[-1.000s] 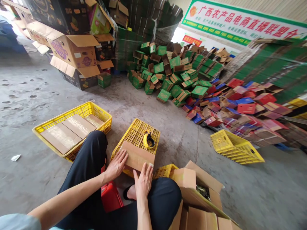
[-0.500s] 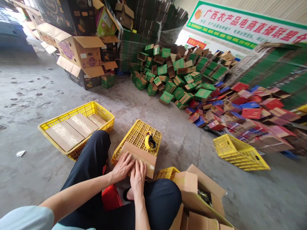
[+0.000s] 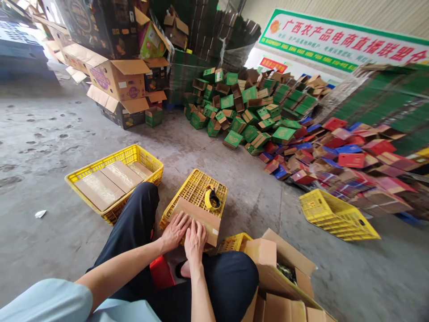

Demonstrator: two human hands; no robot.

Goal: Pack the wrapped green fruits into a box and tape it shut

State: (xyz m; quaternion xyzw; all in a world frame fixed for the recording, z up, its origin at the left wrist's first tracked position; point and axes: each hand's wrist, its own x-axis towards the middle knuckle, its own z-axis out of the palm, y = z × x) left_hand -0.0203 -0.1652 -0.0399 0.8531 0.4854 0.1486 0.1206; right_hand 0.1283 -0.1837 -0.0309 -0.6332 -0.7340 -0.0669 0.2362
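Observation:
A brown cardboard box [image 3: 208, 218] rests on an upturned yellow plastic crate [image 3: 191, 185] in front of my knees. Both hands lie on the box, side by side and nearly touching. My left hand [image 3: 175, 230] presses flat on its upper face with fingers stretched out. Beside it my right hand [image 3: 195, 239] lies with fingers extended on the near part of the box. Neither hand grips anything. A yellow and black tape dispenser [image 3: 212, 199] sits on the crate just beyond the box.
Left stands a yellow crate [image 3: 114, 213] holding several taped boxes. At my right knee is an open carton [image 3: 264, 257] with dark contents. Another yellow crate [image 3: 335, 214] lies to the right. Piled green boxes [image 3: 234, 138] and red and blue boxes [image 3: 350, 159] fill the back.
The camera view has shifted slightly, so the scene sits a little further right and down. My hands stay on the box in nearly the same place.

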